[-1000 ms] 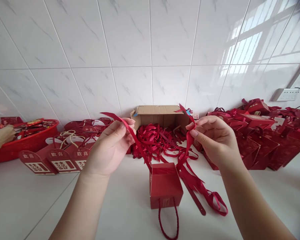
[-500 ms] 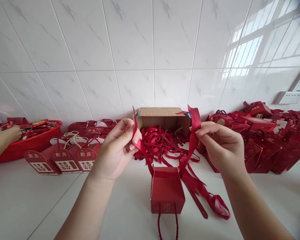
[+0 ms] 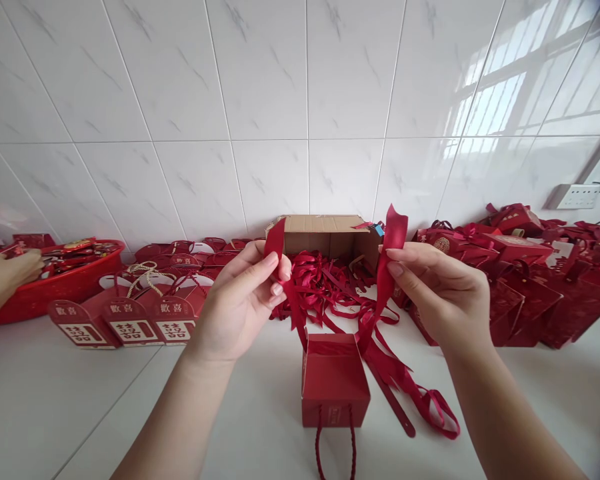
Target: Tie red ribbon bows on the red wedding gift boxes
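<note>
A glossy dark red satin ribbon tail [image 3: 275,239] runs up through the left hand's [image 3: 233,303] grip, pinched between thumb and fingers, with its cut end standing above the thumb. A second glossy dark red satin ribbon tail [image 3: 395,228] is held the same way in the right hand's [image 3: 447,288] grip, squeezed between thumb and forefinger, its end rising higher above the fingertips. Both hands are raised and well apart, forearms slanting in from the lower corners, the remaining fingers curled. From the grips the two tails slope down and inward to the far corners of a small dark red cardboard box [image 3: 335,383] on the white counter [image 3: 260,413]; whether they join behind it is hidden. The tails look smooth and flat, the right one broad and slightly twisted, with a pointed tip. The box shows a plain upper face, and a twisted dark red cord handle [image 3: 354,447] loops from its near side. Beyond it, a tangled heap of red ribbons [image 3: 313,283] spills from an open brown cardboard carton [image 3: 325,224].
</note>
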The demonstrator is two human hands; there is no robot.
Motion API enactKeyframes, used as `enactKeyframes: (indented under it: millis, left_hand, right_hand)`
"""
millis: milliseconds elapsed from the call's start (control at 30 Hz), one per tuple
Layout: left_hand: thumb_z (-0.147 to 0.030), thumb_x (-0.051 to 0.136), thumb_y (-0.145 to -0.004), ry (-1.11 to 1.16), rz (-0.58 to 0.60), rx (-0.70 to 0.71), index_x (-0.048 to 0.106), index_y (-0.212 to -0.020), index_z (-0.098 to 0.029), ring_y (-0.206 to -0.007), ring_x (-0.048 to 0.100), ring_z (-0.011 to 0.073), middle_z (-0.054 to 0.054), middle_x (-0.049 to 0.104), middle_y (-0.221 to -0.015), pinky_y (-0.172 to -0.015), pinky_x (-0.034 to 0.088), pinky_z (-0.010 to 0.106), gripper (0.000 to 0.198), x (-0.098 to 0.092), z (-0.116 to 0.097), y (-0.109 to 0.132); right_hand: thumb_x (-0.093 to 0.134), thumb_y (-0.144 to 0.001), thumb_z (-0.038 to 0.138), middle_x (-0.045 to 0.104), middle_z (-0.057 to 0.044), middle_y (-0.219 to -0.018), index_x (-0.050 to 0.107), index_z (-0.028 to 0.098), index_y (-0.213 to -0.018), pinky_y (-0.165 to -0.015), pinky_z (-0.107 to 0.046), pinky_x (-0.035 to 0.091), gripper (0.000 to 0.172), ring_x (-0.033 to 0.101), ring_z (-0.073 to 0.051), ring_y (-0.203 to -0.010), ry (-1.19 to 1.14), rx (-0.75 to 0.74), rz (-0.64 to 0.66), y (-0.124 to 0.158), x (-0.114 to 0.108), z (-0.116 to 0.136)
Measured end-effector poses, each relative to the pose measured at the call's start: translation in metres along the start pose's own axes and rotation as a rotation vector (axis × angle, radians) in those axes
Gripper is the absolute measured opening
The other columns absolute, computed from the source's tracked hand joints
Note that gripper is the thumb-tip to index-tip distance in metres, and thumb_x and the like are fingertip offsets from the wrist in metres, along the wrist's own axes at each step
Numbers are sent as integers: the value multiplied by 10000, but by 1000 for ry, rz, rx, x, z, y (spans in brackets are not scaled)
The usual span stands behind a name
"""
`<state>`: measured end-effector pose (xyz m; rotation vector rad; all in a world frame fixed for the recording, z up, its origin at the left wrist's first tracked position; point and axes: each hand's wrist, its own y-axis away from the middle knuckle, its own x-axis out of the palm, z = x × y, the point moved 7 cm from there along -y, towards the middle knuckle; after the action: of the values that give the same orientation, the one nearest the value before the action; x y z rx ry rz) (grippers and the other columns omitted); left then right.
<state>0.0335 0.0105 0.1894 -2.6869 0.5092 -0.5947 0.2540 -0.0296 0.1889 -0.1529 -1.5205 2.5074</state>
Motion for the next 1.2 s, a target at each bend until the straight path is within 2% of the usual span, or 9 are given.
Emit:
enactKeyframes:
  millis: [167,333,567,800,967,1200]
  left_hand:
    - [-266,740,-723,-61,-95,103,652,-821,-211,-635,522,66,-3,655,-900,-500,421,154,142,-5,-6,0]
    - [-295,779,-674,-124,-153,208,662,-730,-207,-669,569,101,-19,639,-725,-585,484,207,157,-12,-14,1]
    - [-264,780,-664,-170,-207,280,688,-648,-224,-671,588,117,-9,656,-686,-620,505,233,102,-13,-25,8]
    - [-213,768,-663,-210,-305,287,715,-699,-241,-718,622,134,-14,693,-731,-695,521,263,70,-11,-27,15]
    - [-253,773,-665,-238,-327,288,697,-666,-241,-722,610,144,-15,675,-716,-707,511,279,76,-10,-27,18]
    - [-309,797,-663,-213,-303,270,686,-697,-211,-733,564,103,-36,641,-689,-738,471,242,152,-9,-27,21]
  right_hand:
    - [641,-785,31,703,11,-980,726,299,-1005,-847,-267,533,357,637,-144,-952,-38,7,6,-1,1,0]
    - [652,-759,13,697,11,-964,729,305,-991,-780,-269,548,381,641,-152,-931,-40,-29,-28,-2,-3,3]
    - [665,-763,72,657,7,-1039,693,364,-1060,-691,-334,549,417,622,-187,-882,-4,-4,-38,-3,-10,3]
    - [655,-787,129,621,-3,-1167,664,390,-1107,-826,-459,544,413,604,-256,-1003,-11,31,15,0,-7,5]
    - [676,-760,136,642,-7,-1081,681,347,-1089,-949,-470,493,391,587,-242,-1044,-84,-14,2,1,-8,9]
    - [681,-758,138,649,-16,-986,711,352,-1034,-915,-472,499,351,616,-250,-967,-115,8,16,1,-8,11]
